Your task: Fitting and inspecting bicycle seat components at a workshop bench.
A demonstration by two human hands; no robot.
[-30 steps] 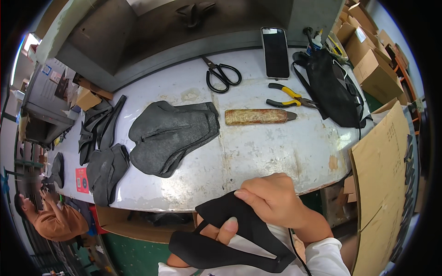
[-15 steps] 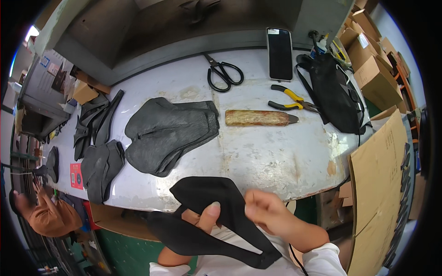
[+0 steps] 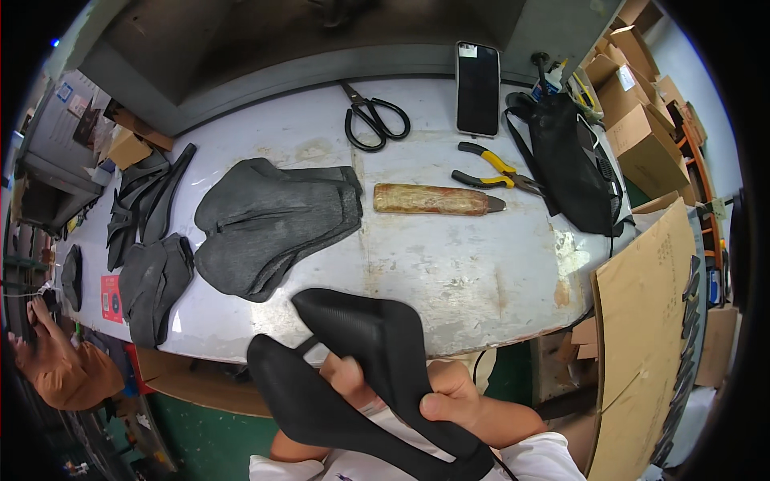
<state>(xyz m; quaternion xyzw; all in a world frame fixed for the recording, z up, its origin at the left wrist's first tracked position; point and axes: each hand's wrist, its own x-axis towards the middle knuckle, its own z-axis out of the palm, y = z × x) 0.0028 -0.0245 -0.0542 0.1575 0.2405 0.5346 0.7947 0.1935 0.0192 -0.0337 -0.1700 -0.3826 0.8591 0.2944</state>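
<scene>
**Over the bench's near edge: black saddle-shaped piece gripped in both hands**

Between you and the bench, the black saddle-shaped piece is held up clear of the top, its two rounded lobes toward the upper left, a thin bridge between them, and its narrow end pointing down toward your right sleeve. Your left hand grips it from behind and through the long central slot; the thumb shows there, while most of the fingers are hidden. Your right hand is closed on the outer edge of the right side, thumb laid on the face.

As for how far this piece has come, the face turned up looks smooth and well shaped, with no loose flap showing, so that side appears largely done. Its underside is out of view, so you can't tell from here whether anything is left there.

Neither hand is on a tool: the scissors, the yellow-and-black pliers and the tool with a thick mottled handle all lie on the bench. Left of that tool sits a large stack of grey lobed pieces, with a smaller grey stack beside it; neither is in hand, and both look unworked at this moment.
</scene>
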